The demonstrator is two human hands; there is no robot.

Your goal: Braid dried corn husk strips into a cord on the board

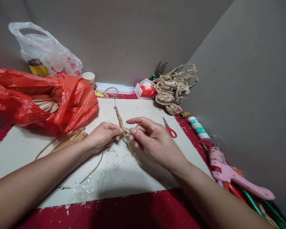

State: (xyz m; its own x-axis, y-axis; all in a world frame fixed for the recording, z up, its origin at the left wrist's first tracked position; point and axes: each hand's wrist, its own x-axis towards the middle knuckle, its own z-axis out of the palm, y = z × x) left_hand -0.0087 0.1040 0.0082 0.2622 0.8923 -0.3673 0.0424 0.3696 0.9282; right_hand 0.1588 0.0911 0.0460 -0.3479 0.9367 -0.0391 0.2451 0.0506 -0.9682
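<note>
Straw braid: a thin twisted braid [119, 118] of dried straw lay on the white board [138, 105], running from near the far edge toward you and ending between your two hands.
Left hand: your left hand [104, 135] was curled closed, thumb and fingers pinching the near end of the braid where the strands meet.
Right hand: your right hand [152, 138] touched the same spot from the other side, thumb and middle fingers pinching loose strands, index finger stretched out straight above them.
Loose straw: a flat bundle of strands [69, 140] lay just beside your left wrist, and single strands trailed off under both hands toward you.
Tabletop: the board sat on a red cloth [143, 210], its surface flecked with scraps.
Red bag: a red plastic bag [69, 98] with more straw in it lay at the left, a white plastic bag [50, 52] behind it and a paper cup [89, 77] next to it.
Scissors: small red-handled scissors [169, 128] lay just beyond your right hand.
Rope work: a heap of woven rope pieces [173, 89] was at the far right corner.
Glue gun: a pink glue gun [231, 175] lay at the right edge, well apart from your hands.
</note>
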